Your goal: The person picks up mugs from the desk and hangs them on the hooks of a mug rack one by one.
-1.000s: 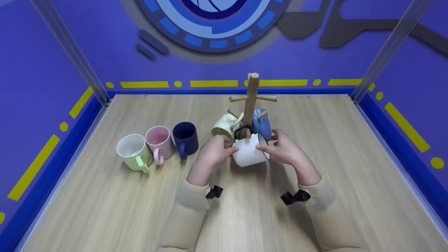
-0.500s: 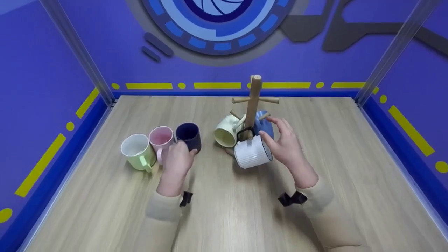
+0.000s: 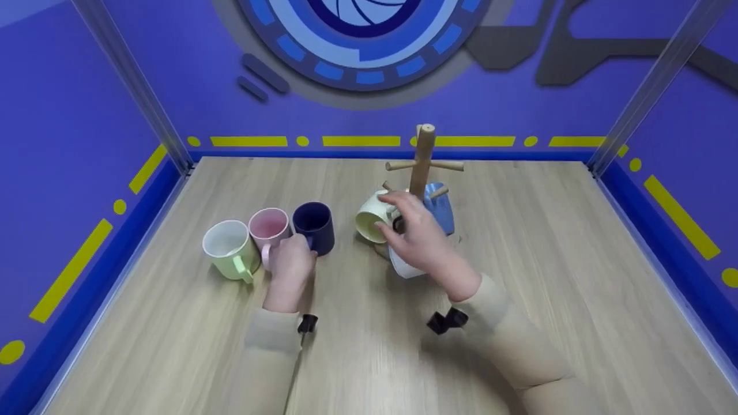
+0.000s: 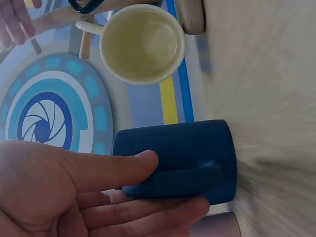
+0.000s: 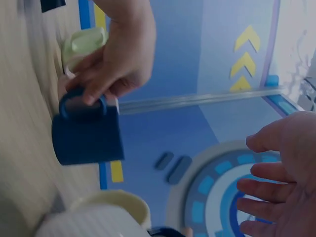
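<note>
A navy mug (image 3: 314, 227) stands upright on the table, and my left hand (image 3: 291, 262) pinches its handle between thumb and fingers, as the left wrist view shows close up. My right hand (image 3: 421, 236) hovers in front of the wooden mug tree (image 3: 424, 155), its fingers spread and holding nothing in the right wrist view. Behind that hand, mostly hidden, is a white ribbed mug (image 3: 405, 268) at the tree's front. A cream mug (image 3: 369, 222) hangs tilted at the tree's left side, and a blue mug (image 3: 441, 210) at its right.
Left of the navy mug, a pink mug (image 3: 269, 225) and a light green mug (image 3: 228, 253) stand upright side by side. Bare upper pegs (image 3: 447, 166) stick out from the tree. Blue-purple panels (image 3: 346, 124) wall the table at the back and sides.
My left hand has left the white mug and moved left to the navy mug's handle. My right hand has let go of the white mug and shifted left across the tree's front.
</note>
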Motion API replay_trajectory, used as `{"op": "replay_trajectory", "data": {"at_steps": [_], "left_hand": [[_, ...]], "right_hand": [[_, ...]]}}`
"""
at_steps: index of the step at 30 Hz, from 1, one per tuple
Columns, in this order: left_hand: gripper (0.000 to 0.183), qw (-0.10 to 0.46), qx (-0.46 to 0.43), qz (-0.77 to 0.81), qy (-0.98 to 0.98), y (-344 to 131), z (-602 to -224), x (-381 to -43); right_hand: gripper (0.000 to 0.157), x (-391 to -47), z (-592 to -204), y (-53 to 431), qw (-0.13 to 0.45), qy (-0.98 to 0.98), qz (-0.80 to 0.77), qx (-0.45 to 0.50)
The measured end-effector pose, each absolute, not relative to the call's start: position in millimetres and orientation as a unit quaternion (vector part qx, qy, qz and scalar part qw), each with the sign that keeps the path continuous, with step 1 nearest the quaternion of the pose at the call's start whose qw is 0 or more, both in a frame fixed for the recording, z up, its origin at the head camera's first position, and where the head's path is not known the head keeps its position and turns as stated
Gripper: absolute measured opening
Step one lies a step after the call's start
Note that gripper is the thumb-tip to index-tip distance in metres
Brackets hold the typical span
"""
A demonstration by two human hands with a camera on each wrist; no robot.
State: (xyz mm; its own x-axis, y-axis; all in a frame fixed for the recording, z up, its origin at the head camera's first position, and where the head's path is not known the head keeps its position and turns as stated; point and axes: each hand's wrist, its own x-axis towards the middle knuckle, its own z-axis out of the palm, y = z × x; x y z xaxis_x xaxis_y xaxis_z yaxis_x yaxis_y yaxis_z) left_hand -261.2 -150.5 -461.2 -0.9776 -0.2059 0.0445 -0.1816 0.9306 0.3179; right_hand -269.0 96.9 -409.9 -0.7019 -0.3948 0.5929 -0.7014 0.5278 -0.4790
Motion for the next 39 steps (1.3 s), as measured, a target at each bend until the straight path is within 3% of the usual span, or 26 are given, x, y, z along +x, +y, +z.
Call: {"op": "replay_trajectory", "data": {"at_steps": [11, 20, 32, 35, 39], "left_hand": [[0.019, 0.073, 0.103, -0.191, -0.974, -159, -448, -257], [0.016, 0.106, 0.041, -0.214, -0.97, -158, -435, -247], [0.02, 0.132, -0.034, -0.182, -0.974, -153, -420, -234], [0.019, 0.167, -0.058, -0.182, -0.967, -152, -415, -229], [0.019, 0.254, -0.103, -0.207, -0.939, -149, -410, -222]], "right_hand": [[0.063, -274, -431, 41, 0.077, -0.887, 0.271, 0.365], [0.089, -286, -449, 17, 0.032, -0.906, 0.218, 0.361], [0.082, -293, -472, 23, 0.009, -0.898, 0.266, 0.352], [0.081, -288, -472, 28, 0.018, -0.888, 0.306, 0.343], [0.079, -279, -468, 36, 0.039, -0.869, 0.363, 0.333]]}}
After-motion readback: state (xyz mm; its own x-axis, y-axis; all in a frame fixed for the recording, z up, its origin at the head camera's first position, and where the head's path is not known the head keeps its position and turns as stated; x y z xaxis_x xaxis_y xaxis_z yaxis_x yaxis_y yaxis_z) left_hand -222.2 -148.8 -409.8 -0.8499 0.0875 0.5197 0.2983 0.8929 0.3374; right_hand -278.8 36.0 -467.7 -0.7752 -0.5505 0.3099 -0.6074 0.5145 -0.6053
